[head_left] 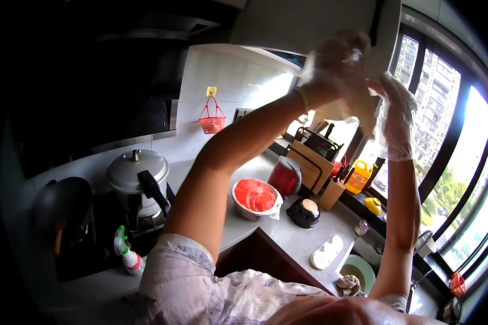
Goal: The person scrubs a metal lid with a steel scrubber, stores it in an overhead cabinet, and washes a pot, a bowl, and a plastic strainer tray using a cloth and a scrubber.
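Both of my hands are raised high in front of the wall cabinet [309, 24], close to each other. My left hand [339, 73] is smeared by motion, with something see-through around it that looks like thin plastic. A clear, loose plastic glove [398, 143] covers my right hand [396, 103] down to the wrist. The right fingers point toward my left hand, but blur hides how they are bent. Whether the hands touch cannot be made out. Below them on the counter stand a metal bowl [248, 213] with a red plastic bag [256, 194] in it and a red kettle [284, 176].
A pressure cooker [138, 173] and a black wok [65, 200] sit on the stove at left, near a spray bottle [129, 254]. Cutting boards [309, 165], a knife block [332, 194], a yellow jug [360, 176] and a black bowl [302, 215] stand by the window.
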`<state>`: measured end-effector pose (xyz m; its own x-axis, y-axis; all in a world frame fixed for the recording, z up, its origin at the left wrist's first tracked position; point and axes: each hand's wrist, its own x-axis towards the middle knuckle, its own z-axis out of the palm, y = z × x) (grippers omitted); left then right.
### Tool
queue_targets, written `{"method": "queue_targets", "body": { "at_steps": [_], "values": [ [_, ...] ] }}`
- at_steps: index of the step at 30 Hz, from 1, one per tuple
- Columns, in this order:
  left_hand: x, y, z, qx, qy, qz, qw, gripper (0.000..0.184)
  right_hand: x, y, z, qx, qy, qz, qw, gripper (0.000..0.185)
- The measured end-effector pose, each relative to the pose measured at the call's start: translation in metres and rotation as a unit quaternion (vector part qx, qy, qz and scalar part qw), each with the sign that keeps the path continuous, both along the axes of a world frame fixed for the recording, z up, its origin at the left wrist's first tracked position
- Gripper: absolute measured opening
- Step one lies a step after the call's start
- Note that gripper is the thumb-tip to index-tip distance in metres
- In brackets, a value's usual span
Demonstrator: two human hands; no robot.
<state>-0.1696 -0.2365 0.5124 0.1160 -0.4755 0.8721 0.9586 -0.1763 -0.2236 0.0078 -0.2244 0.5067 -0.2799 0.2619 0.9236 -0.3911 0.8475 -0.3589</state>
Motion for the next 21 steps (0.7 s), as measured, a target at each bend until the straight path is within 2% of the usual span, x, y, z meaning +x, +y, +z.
{"method": "queue_targets", "body": {
  "at_steps": [1,2,3,4,6,7,8,9,12,14,15,16,18,19,20,21],
  "values": [
    [-0.016,0.016,0.002,0.059,0.034,-0.017,0.998,0.029,-0.001,0.002,0.0,0.031,-0.002,-0.007,0.999,0.032],
    [-0.023,-0.019,0.009,-0.089,-0.003,0.142,0.986,0.032,0.0,0.004,0.0,0.062,-0.002,-0.016,0.998,0.031],
    [-0.03,-0.054,0.016,-0.223,0.005,0.3,0.927,0.036,-0.001,0.007,0.0,0.094,0.006,0.005,0.996,0.031],
    [-0.025,-0.076,0.019,-0.233,-0.006,0.465,0.854,0.038,0.0,0.008,-0.001,0.095,0.0,0.0,0.995,0.031],
    [-0.061,-0.003,0.069,-0.084,-0.004,0.365,0.927,0.038,0.0,0.009,0.0,0.104,-0.003,-0.01,0.994,0.031],
    [-0.055,-0.02,0.085,-0.091,0.04,0.418,0.903,0.04,0.001,0.012,0.001,0.101,-0.009,0.01,0.995,0.029],
    [-0.049,-0.031,0.1,-0.096,0.085,0.47,0.873,0.043,0.002,0.003,0.002,0.049,0.006,0.067,0.997,0.026],
    [-0.042,-0.029,0.117,-0.079,0.086,0.491,0.863,0.043,0.003,-0.004,-0.001,0.073,0.012,0.095,0.993,0.027],
    [-0.016,0.006,0.175,-0.047,0.083,0.552,0.829,0.045,0.005,0.001,0.0,0.082,-0.008,0.054,0.995,0.027],
    [-0.009,0.016,0.192,-0.032,0.077,0.596,0.799,0.047,0.003,-0.005,0.0,0.086,-0.009,0.049,0.995,0.026],
    [-0.004,0.005,0.166,0.106,0.052,0.494,0.861,0.039,0.003,-0.006,0.0,0.079,-0.007,0.04,0.996,0.026],
    [-0.018,0.047,0.157,0.021,0.139,0.239,0.961,0.035,0.002,-0.004,-0.002,0.067,-0.008,0.04,0.997,0.028],
    [-0.006,-0.019,0.077,0.042,0.167,0.132,0.976,0.028,0.005,0.004,-0.005,0.046,-0.01,0.042,0.998,0.033],
    [-0.006,-0.033,0.048,0.03,0.191,0.036,0.98,0.025,0.004,0.013,-0.007,0.046,0.004,-0.008,0.999,0.038],
    [-0.005,-0.033,0.03,-0.013,0.199,-0.071,0.977,0.023,0.005,0.018,-0.003,0.026,-0.018,0.022,0.999,0.038],
    [-0.014,-0.006,0.026,-0.14,0.147,-0.267,0.942,0.027,0.003,0.008,-0.001,0.028,-0.026,0.031,0.999,0.037]
  ]
}}
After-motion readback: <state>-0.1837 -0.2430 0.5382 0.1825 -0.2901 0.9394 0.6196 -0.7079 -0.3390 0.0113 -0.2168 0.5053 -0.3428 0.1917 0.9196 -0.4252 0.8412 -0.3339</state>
